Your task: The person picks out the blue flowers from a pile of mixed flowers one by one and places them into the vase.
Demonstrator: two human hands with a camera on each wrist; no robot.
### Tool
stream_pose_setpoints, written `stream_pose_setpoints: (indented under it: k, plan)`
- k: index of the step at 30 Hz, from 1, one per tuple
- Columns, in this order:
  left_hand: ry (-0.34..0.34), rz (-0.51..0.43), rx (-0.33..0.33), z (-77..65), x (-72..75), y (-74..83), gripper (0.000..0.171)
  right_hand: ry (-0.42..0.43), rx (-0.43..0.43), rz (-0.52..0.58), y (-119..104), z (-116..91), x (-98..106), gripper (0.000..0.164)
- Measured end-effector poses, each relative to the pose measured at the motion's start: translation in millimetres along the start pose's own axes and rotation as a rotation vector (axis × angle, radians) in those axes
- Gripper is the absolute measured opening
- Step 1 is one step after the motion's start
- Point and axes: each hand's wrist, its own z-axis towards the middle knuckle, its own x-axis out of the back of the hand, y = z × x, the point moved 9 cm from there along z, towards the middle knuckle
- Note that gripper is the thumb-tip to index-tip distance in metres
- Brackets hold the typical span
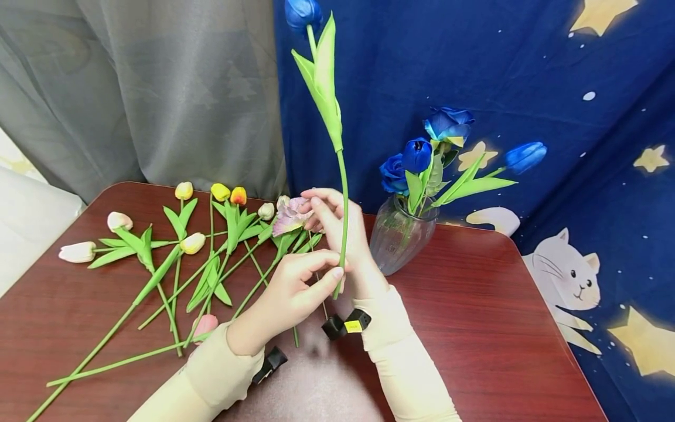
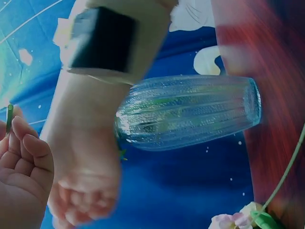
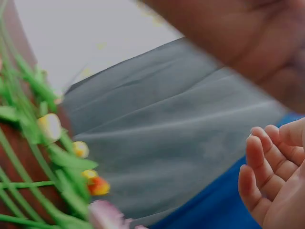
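A single blue tulip (image 1: 343, 199) with a green stem and leaves stands upright in front of the curtain. My left hand (image 1: 295, 290) pinches it near the stem's lower end; the left wrist view shows the cut stem end (image 2: 9, 119) at the fingertips of that left hand (image 2: 24, 176). Just behind the stem is my right hand (image 1: 343, 234), its fingers loosely bent. Nothing lies in the right hand (image 3: 281, 181) in the right wrist view. Right of the hands, a ribbed clear glass vase (image 1: 403, 234) holds several blue flowers (image 1: 416, 155), roses and tulips.
White, yellow, orange and pink tulips (image 1: 192, 243) lie crossed over the table's left half. A pale purple flower (image 1: 290, 217) lies behind the hands. The dark red table (image 1: 474, 328) meets a grey curtain (image 1: 200, 88) and a blue starry curtain (image 1: 369, 76) at the back.
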Motion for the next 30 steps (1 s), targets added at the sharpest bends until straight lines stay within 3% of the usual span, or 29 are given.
stream_pose_setpoints:
  k: [7,14,22,30]
  plan:
    - [-0.006,0.080,0.002,-1.5,-0.7,-4.3,0.013,0.043,0.099,0.143,-37.4,-0.4,23.5,0.024]
    - [-0.005,0.108,-0.039,-2.3,-2.3,-4.9,0.011,0.098,0.177,0.141,-62.2,-7.4,41.1,0.025]
    - [-0.009,0.135,-0.053,-1.9,-3.7,-5.9,0.006,0.128,0.301,0.032,-87.8,-15.1,51.9,0.023]
    - [-0.017,0.145,-0.067,-2.6,-5.6,-8.3,0.003,0.166,0.345,-0.066,-100.4,-21.4,57.1,0.025]
